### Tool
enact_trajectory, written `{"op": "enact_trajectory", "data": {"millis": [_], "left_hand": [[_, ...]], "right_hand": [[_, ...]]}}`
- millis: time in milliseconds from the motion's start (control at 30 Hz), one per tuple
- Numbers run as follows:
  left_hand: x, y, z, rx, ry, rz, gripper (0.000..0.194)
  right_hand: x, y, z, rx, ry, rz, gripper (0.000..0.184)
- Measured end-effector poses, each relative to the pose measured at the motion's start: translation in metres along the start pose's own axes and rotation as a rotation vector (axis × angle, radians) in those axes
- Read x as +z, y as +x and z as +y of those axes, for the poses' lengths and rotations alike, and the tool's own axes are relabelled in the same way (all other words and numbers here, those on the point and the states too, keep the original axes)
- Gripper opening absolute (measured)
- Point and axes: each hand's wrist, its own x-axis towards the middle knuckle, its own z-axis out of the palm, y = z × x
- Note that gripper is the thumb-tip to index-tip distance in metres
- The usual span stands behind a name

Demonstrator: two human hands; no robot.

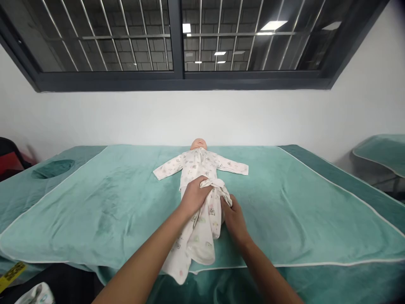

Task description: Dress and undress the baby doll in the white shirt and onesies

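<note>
A baby doll (198, 144) lies on its back on a green massage bed, its head toward the wall. It wears a white printed baby top (193, 167) with both sleeves spread out to the sides. Bunched over the doll's lower body are white baby pants (207, 230) in a similar print, the legs hanging toward me. My left hand (196, 196) is closed on the bunched waistband from the left. My right hand (234, 217) pinches the gathered cloth at its right side. The doll's legs are hidden by the cloth and my hands.
A light green cover (133, 185) with white piping lies over the bed, with an oval face hole (53, 169) at the left end. Behind stands a white wall (196, 116) under a barred window. A dark bag-like shape with printed cloth (36, 294) sits at lower left.
</note>
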Motion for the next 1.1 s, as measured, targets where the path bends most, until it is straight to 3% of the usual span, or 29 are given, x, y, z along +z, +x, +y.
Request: {"op": "enact_trajectory", "data": {"millis": [267,500,600,733,867,933,1000,1100], "left_hand": [[0.004,0.03,-0.013,-0.02,0.239,0.071,0.017],[0.006,0.055,-0.018,-0.03,0.261,0.114,0.015],[-0.002,0.056,-0.017,-0.025,0.224,0.045,0.015],[-0.034,0.048,-0.007,-0.146,0.18,-0.178,0.022],[-0.073,0.036,0.006,-0.247,-0.039,-0.437,0.026],[-0.085,0.029,0.007,-0.289,-0.234,-0.489,0.025],[-0.086,0.022,0.003,-0.309,-0.369,-0.444,0.024],[-0.074,0.015,-0.007,-0.279,-0.47,-0.321,0.023]], "right_hand": [[0.004,0.054,0.005,-0.049,-0.137,0.023,0.032],[0.003,0.099,0.013,-0.058,-0.171,0.025,0.027],[-0.001,0.104,0.017,-0.063,-0.158,-0.002,0.024],[-0.008,0.101,0.021,-0.076,-0.123,-0.034,0.017],[-0.011,0.102,0.022,-0.066,-0.103,-0.034,0.014],[-0.01,0.103,0.022,-0.073,-0.099,-0.047,0.013],[-0.01,0.102,0.019,-0.096,-0.113,-0.09,0.013],[-0.013,0.093,0.004,-0.192,-0.179,-0.211,0.02]]}}
